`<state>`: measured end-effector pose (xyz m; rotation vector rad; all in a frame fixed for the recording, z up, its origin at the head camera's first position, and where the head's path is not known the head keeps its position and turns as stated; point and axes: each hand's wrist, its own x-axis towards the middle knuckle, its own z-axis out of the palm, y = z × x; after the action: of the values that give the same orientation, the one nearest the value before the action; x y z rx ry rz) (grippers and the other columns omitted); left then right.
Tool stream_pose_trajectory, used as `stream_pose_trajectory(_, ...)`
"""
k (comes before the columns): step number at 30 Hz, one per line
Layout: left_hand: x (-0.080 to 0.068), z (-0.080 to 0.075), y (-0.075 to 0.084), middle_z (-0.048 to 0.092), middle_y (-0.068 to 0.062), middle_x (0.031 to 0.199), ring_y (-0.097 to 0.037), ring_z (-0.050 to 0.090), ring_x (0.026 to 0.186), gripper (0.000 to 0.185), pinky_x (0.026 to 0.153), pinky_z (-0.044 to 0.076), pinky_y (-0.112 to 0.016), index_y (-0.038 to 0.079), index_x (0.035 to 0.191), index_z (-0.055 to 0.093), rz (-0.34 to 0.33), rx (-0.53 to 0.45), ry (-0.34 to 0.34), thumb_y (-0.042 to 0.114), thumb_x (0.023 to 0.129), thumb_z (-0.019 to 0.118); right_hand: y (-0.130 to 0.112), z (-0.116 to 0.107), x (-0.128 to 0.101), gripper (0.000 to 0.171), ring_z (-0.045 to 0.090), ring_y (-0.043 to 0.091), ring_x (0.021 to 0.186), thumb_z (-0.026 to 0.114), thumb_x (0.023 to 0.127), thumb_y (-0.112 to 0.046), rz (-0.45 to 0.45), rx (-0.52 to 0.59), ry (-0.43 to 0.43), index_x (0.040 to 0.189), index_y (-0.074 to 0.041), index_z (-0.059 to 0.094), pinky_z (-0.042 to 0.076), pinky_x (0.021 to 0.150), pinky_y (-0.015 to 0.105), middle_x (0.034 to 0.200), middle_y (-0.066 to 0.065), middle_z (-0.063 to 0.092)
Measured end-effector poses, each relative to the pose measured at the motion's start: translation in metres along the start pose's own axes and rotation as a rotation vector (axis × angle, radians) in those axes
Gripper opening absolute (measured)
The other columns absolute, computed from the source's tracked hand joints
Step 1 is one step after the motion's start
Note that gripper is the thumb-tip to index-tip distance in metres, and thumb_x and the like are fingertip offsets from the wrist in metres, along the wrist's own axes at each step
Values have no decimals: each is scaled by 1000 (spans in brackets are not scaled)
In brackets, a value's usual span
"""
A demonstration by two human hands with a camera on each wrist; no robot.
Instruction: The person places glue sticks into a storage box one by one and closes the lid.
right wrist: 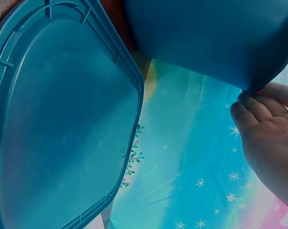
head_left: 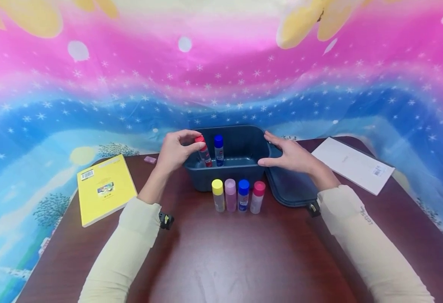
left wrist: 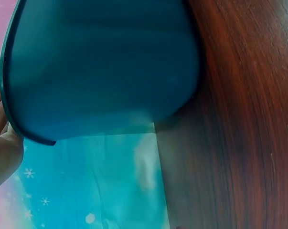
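left hand [head_left: 176,151]: fingers and thumb curled round the red-capped glue stick [head_left: 204,151], pinching it just under the cap. Stick is inside the bin, slightly tilted, base near the bin floor; can't tell if it touches.
right hand [head_left: 290,154]: fingers straight and relaxed, resting on the bin's right rim, holding nothing. Likely steadying the bin so it doesn't slide. Right wrist view shows fingertips [right wrist: 249,112] at the rim edge.
bin [head_left: 240,172]: dark blue plastic, open top, at the far middle of the counter [head_left: 221,252].
blue-capped glue stick in bin [head_left: 218,150]: upright, just beside the red-capped one, on its right.
lid [head_left: 293,187]: off the bin, lying flat on the counter just right of it, partly under the right forearm. Underside ribs face up in the right wrist view [right wrist: 62,119].
row on counter: four sticks upright, side by side, just in front of the bin: yellow cap [head_left: 218,195], lilac cap [head_left: 230,195], blue cap [head_left: 243,195], pink cap [head_left: 257,197]. Close to both hands, so easy reach.
yellow book [head_left: 104,188]: flat on the counter, well left of the bin.
white sheet [head_left: 351,165]: flat, right side, well apart from the lid.
small pink eraser-like item [head_left: 150,159]: near the far left edge, too small to identify.
backdrop [head_left: 221,75]: pink and blue snowflake cloth behind the counter.
left wrist view: mostly the bin's outer wall [left wrist: 101,67] and counter; the stick is not visible there.
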<state>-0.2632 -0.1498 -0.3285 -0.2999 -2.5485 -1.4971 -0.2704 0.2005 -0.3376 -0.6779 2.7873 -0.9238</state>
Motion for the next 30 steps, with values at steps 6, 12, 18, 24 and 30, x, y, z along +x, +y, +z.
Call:
stream_pose_trajectory(6, 6, 3, 3, 73, -8, 112, -23, 65, 106, 34, 89, 57, -39, 10, 118, 75, -59, 7, -45, 23, 88, 83, -1, 0, 2, 95, 23, 39, 150, 72, 91, -53, -9, -7, 0, 161, -9, 26, 28, 114, 63, 168, 8, 17)
stream_pose_trajectory(12, 13, 10, 10, 74, -9, 108, -23, 68, 102, 31, 90, 56, -40, 9, 116, 74, -65, 74, -145, 19, 88, 82, 0, -1, 1, 95, 23, 40, 150, 72, 90, -54, -4, -6, 4, 161, -8, 27, 28, 113, 64, 168, 9, 18)
stream_pose_trajectory(18, 22, 15, 14, 72, -10, 110, -24, 67, 104, 31, 91, 56, -40, 7, 116, 74, -141, 4, -191, 18, 88, 83, 0, -1, -1, 95, 23, 40, 150, 72, 90, -53, -4, 1, 5, 161, -9, 26, 29, 113, 65, 168, 9, 19)
stream_pose_trajectory(24, 29, 21, 14, 73, -12, 112, -27, 65, 107, 31, 94, 53, -43, 5, 116, 73, -180, 3, -219, 14, 87, 83, 0, -1, -2, 95, 24, 41, 150, 72, 90, -54, -19, -3, 4, 161, -9, 26, 28, 113, 66, 167, 11, 20)
stream_pose_trajectory(30, 33, 26, 12, 72, -12, 109, -28, 64, 106, 27, 92, 54, -44, 4, 111, 73, -183, 65, -231, 12, 87, 82, 1, -1, 0, 94, 24, 41, 149, 71, 91, -52, -19, 1, 5, 161, -10, 25, 29, 112, 66, 167, 10, 20)
